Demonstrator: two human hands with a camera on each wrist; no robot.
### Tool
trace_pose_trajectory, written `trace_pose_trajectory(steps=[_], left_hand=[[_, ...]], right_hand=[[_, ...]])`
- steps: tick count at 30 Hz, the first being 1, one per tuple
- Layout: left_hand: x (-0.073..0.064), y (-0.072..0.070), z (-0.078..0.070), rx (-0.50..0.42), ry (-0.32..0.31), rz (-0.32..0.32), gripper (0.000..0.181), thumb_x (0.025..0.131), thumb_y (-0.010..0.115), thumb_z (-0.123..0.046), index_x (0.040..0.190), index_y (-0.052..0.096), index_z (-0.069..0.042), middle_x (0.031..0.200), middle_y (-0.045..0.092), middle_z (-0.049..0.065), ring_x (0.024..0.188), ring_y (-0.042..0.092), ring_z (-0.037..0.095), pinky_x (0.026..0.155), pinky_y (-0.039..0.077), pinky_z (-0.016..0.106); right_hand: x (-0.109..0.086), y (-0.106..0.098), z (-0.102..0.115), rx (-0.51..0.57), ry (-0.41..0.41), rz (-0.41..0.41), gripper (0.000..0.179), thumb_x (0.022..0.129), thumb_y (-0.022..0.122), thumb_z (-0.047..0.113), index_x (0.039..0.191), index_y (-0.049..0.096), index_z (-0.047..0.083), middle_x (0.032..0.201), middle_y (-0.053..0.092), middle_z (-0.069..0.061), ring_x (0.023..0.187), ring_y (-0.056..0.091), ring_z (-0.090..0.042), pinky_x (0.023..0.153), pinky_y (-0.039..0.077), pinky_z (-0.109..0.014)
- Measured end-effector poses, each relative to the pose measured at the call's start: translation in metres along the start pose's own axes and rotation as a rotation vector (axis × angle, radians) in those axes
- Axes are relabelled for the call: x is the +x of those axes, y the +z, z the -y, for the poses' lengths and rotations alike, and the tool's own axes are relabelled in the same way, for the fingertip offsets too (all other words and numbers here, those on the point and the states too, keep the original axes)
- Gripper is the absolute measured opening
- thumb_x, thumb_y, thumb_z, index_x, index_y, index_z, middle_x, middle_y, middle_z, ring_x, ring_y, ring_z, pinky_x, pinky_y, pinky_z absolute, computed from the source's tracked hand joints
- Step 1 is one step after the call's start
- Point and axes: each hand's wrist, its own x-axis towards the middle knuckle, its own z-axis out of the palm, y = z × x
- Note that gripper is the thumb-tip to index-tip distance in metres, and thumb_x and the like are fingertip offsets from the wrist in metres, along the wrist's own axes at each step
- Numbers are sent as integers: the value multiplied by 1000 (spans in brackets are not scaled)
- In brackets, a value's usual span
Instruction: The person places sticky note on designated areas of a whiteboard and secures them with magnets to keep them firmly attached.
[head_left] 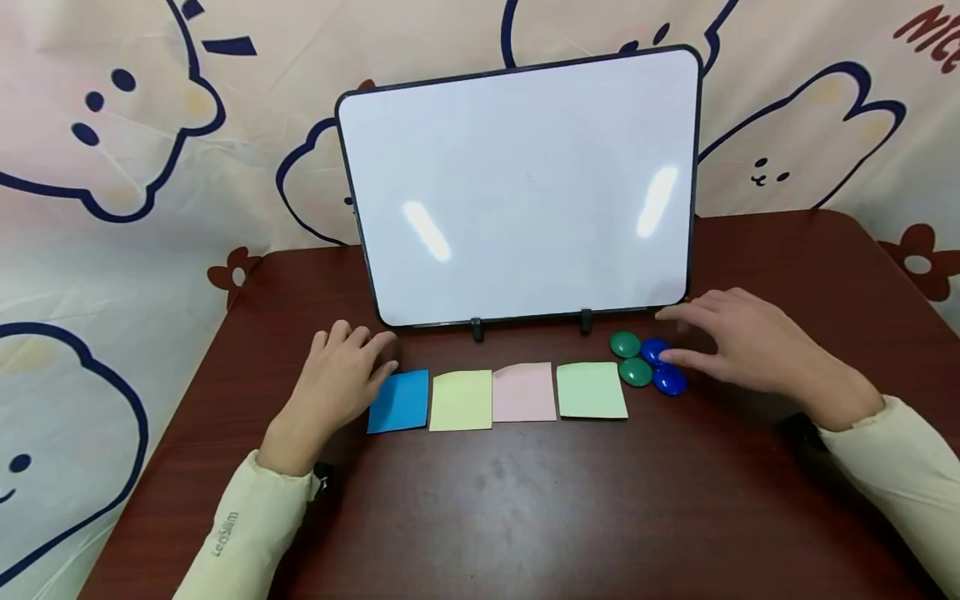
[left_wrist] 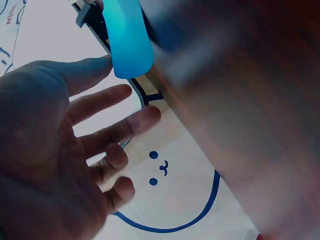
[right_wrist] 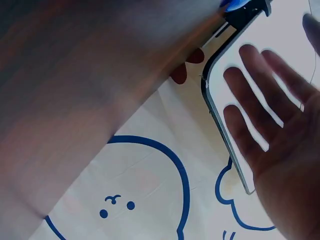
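Note:
In the head view my left hand [head_left: 337,375] is over the table's left part, its fingers spread and relaxed, with the thumb at the upper left corner of a blue sticky note [head_left: 401,402]. The left wrist view shows that blue note bending near the thumb; whether they touch I cannot tell. To its right lie a yellow note [head_left: 461,401], a pink note [head_left: 524,393] and a pale green note [head_left: 592,391]. My right hand [head_left: 742,342] hovers with loose fingers, its thumb at the upper of two glossy blue discs [head_left: 670,380]. Beside these are two green discs [head_left: 635,372].
A whiteboard [head_left: 525,192] with a black frame stands upright behind the notes on small black feet [head_left: 477,330]. The dark brown table [head_left: 510,517] reaches toward me. A cartoon-printed cloth [head_left: 97,267] hangs behind and at the left.

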Motion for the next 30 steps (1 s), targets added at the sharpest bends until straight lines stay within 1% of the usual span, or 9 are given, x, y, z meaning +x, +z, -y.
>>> trace_pose_trajectory(steps=[2,5,8,10,14,17,21,25,30], left_hand=[[-2,0,1,-46,53,-37,29,93,70,-22,119,69,-9,98,69,12,86,46,26,73,40,39],[-6,0,3,-100,156,-98,23,90,73,-15,111,72,-8,92,68,9,79,43,22,68,37,33],[-10,0,4,-87,221,-132,21,87,75,-11,107,73,-9,85,64,6,77,40,19,65,34,31],[-11,0,5,-62,240,-138,21,86,76,-10,106,73,-9,83,62,5,77,40,19,64,34,30],[-9,1,3,-24,259,-136,21,86,76,-11,106,72,-8,81,60,6,78,40,20,64,34,30],[-8,2,0,-9,267,-116,21,87,75,-12,107,72,-8,83,61,6,78,42,21,65,35,31],[-10,4,-1,2,249,-75,22,88,75,-15,108,72,-8,86,65,6,79,44,21,66,38,32],[-13,2,2,5,217,-56,22,88,76,-16,108,73,-9,88,66,6,80,44,20,66,39,32],[-12,-3,7,13,204,-39,23,88,76,-18,109,73,-8,89,67,6,81,46,21,67,41,34]], right_hand=[[-6,2,-2,3,-39,15,52,81,78,48,124,68,21,109,73,-1,101,63,-21,91,53,-49],[-14,3,-4,7,-100,20,50,81,78,50,124,69,24,109,72,3,100,63,-18,87,54,-48],[-17,5,-6,4,-137,14,52,81,77,53,124,68,25,110,72,4,100,63,-17,86,54,-48],[-16,5,-7,-3,-147,22,54,81,76,55,125,68,25,109,72,4,99,63,-17,86,54,-48],[-14,7,-7,-19,-138,65,55,79,77,57,125,68,27,103,70,6,96,62,-14,84,54,-44],[-15,8,-6,-25,-130,95,54,77,79,56,123,69,28,100,70,7,95,61,-12,83,55,-43],[-16,11,-4,-29,-144,120,51,76,81,54,120,71,30,99,69,9,93,61,-10,82,55,-40],[-15,12,-4,-37,-165,117,50,76,81,54,119,71,31,100,69,11,93,61,-8,82,54,-39],[-15,10,-6,-33,-177,92,49,75,83,51,118,72,33,101,70,11,93,61,-8,80,55,-38]])
